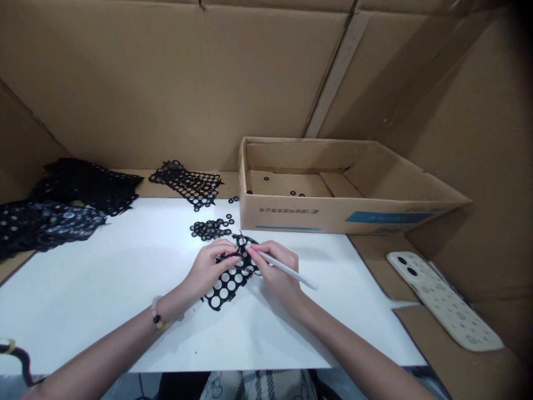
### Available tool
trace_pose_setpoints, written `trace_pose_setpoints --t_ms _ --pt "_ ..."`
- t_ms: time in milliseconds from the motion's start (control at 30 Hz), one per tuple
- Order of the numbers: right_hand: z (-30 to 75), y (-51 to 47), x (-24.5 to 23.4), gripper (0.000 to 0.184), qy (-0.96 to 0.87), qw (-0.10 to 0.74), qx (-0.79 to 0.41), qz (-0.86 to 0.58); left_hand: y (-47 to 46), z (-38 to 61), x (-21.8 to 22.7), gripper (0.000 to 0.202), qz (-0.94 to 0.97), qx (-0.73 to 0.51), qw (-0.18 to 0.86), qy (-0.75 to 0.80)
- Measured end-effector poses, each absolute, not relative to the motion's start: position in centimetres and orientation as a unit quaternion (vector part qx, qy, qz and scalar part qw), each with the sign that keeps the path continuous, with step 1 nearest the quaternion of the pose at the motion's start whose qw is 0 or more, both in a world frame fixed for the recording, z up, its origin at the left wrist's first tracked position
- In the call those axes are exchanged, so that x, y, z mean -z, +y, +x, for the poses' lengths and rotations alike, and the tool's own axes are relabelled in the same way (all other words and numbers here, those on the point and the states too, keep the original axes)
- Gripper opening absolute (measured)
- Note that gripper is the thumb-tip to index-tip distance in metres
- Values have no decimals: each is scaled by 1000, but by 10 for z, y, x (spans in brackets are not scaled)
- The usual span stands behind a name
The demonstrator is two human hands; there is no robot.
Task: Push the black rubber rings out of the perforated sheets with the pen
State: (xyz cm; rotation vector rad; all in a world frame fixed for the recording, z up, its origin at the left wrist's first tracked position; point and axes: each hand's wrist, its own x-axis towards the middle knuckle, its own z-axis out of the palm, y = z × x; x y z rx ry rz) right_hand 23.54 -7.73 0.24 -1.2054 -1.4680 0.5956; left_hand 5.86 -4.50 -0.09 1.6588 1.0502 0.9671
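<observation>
Cardboard box wall [333, 219] past right hand [277, 272]

Just behind the left hand [208, 269], the person is wearing a bracelet [156, 312] of pale round beads with a black bead and a small yellow piece. The right forearm [345, 347] and left forearm [112, 350] are going bare. Below them, a pale garment [258, 386] patterned in dark lines is showing at the lap.

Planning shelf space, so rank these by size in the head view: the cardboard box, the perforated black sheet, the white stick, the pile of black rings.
1. Cardboard box
2. Perforated black sheet
3. Unsure: the white stick is longer, but the pile of black rings is broader, so I can't rank them.
</observation>
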Motion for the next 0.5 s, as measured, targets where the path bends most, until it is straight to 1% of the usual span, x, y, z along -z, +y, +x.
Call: trace_pose_setpoints --t_ms 100,167,233,333,400,500 --pt "237 -75 -2 10 -610 548 -258 -512 -48 60 1 19 670 -369 494 414" --pt "240 -71 -1 11 -619 534 -283 -501 -50 61 2 23 682 -353 483 420" --pt "243 -66 0 10 -638 505 -315 -489 -51 61 2 23 715 -335 425 442" --pt "247 -60 1 10 -655 463 -374 -466 -51 60 1 17 775 -306 314 455" --pt "248 -59 1 9 -658 453 -404 -446 -51 57 -2 16 812 -302 249 433" --pt "249 -59 1 9 -668 451 -403 -433 -50 51 -4 12 847 -324 139 399"
